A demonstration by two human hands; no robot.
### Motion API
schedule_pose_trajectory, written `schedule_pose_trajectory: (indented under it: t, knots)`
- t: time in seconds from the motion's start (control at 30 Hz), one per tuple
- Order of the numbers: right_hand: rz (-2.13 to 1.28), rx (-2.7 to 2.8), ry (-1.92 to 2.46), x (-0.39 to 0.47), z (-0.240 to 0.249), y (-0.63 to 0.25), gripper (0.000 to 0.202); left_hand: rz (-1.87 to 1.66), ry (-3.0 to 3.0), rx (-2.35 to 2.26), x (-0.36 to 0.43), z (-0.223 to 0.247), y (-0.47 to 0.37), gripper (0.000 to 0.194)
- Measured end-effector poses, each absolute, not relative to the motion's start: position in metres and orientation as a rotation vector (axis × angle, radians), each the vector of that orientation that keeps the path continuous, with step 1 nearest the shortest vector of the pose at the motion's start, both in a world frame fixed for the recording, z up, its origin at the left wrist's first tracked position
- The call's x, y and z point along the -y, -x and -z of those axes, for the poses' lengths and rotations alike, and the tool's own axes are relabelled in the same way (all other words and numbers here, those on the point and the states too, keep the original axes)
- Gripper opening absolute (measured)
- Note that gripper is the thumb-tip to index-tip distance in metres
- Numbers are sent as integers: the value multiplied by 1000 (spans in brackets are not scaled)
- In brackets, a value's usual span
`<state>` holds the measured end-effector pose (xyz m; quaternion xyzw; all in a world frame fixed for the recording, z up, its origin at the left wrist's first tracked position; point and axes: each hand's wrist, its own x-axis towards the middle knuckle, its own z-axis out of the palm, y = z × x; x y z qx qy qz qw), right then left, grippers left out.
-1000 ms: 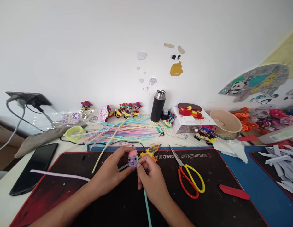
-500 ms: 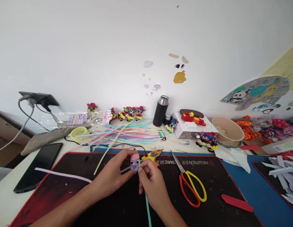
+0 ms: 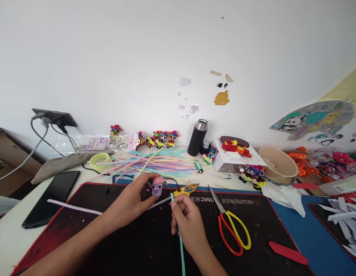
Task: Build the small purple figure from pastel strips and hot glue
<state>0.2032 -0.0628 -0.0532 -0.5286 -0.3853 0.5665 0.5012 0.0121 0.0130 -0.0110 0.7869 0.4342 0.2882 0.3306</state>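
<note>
Between thumb and fingers, my left hand holds a small purple figure with a pink top upright above the black mat. My right hand pinches a teal fuzzy stem near its upper end, and the rest hangs down toward the front edge. A gap separates the stem's tip from the figure. Just behind my right hand lies a yellow glue gun. Scissors with red and yellow handles rest on the mat to the right.
Pastel stems are spread behind the mat. A black bottle and a white box stand near the wall. A phone lies left, a red strip right, and a beige bowl back right.
My left hand has moved left and up with the purple figure, away from the teal stem. My right hand still pinches the stem, whose tip now shows apart from the figure.
</note>
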Motion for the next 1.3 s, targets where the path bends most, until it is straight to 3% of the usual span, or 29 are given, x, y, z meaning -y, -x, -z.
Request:
schedule_pose_trajectory:
  t: [0.37, 0.83, 1.3]
  knots:
    - [-1369, 933, 1272, 62, 54, -201, 41, -539, -2391, -1130, -32, 58, -2, 47]
    - [-1383, 941, 1249, 62, 55, -199, 42, -476, -2448, -1150, -31, 59, -2, 61]
    - [-1389, 953, 1263, 63, 57, -197, 40, -530, -2479, -1133, -33, 67, 3, 59]
